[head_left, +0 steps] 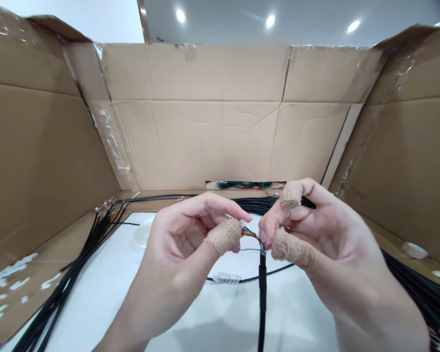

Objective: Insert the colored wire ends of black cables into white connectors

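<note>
- Two bare hands are held over the middle of the white tabletop (300, 313), which is taken as the landmark.
- By the left hand (183, 249), half closed, the ends of the coloured wires (252, 234) are pinched between wrapped thumb and fingertips; the palm is left open.
- By the right hand (326, 234), the wires appear to be pinched at their base, where they leave the black cable (262, 293); its wrapped index finger is curled above.
- The black cable is hung upright over the tabletop's middle, its lower end cut off by the view.
- As judged, the outer cover is already off at the cable's upper end, and the wires are exposed and fanned out; the blue wire (248, 250) is bowed away from the rest. Whether their ends are fixed to anything is hidden by the fingers.
- Beneath the hands, a thin cable (249, 280) with a white label (227, 278) is laid across the tabletop.
- Black cable bundles are seen at its left side (77, 266), along its far edge (254, 204) and beyond its right side (407, 274).
</note>
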The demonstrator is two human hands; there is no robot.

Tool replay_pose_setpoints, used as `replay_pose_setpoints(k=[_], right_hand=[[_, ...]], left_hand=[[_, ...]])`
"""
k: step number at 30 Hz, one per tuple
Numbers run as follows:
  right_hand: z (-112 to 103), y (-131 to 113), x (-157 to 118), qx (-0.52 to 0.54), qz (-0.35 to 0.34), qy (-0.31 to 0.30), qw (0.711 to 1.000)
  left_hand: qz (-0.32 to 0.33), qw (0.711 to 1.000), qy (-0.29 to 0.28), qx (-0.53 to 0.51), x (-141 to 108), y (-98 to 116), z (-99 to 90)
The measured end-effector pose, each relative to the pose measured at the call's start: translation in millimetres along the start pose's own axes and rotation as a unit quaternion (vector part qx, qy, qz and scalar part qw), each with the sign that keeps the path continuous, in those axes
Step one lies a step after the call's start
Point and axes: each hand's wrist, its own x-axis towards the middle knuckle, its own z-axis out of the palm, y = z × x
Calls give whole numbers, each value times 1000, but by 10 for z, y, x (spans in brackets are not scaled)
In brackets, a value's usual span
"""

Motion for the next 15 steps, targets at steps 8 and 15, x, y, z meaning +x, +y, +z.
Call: replay_pose_setpoints(k=[8, 15], right_hand=[[-119, -34, 71, 52, 147, -109, 982], [-99, -19, 92, 80, 141, -84, 983]], left_hand=[[33, 994, -71, 80, -7, 88, 1], [60, 991, -50, 111, 13, 100, -68]])
